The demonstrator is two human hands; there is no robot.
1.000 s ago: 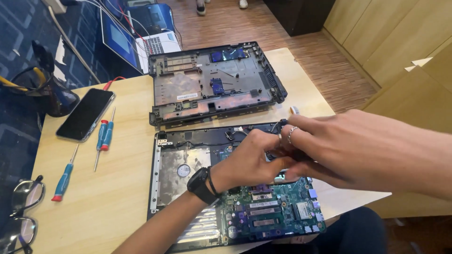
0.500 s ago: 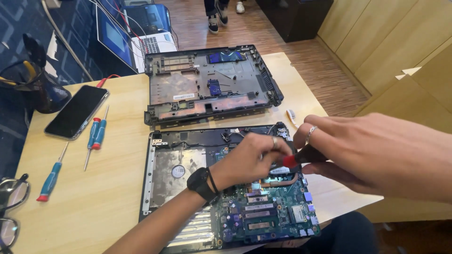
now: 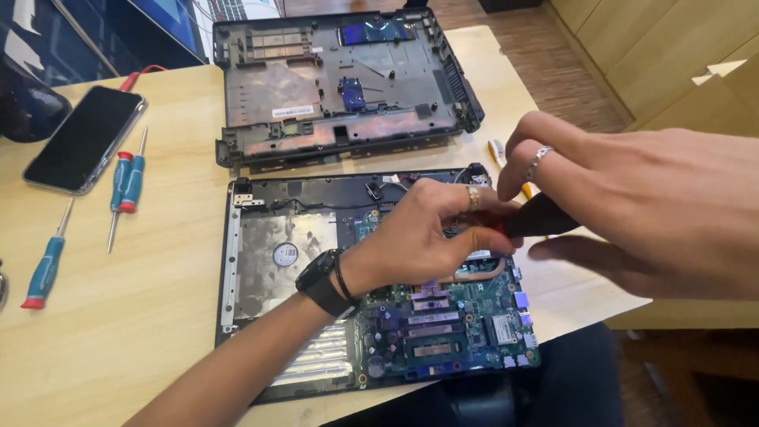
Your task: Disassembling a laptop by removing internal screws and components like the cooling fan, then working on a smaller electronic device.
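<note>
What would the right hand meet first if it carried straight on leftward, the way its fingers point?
Most likely the left hand, directly ahead of the right hand above the opened laptop. They already look nearly touching at the black-handled tool; depth is unclear.

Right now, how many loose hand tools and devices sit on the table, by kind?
Blue-handled screwdrivers lying loose: 3
Black-handled screwdriver held by both hands, left hand and right hand: 1
Phone: 1
Opened laptop base with circuit board: 1
Detached laptop cover: 1
Total: 7
</note>
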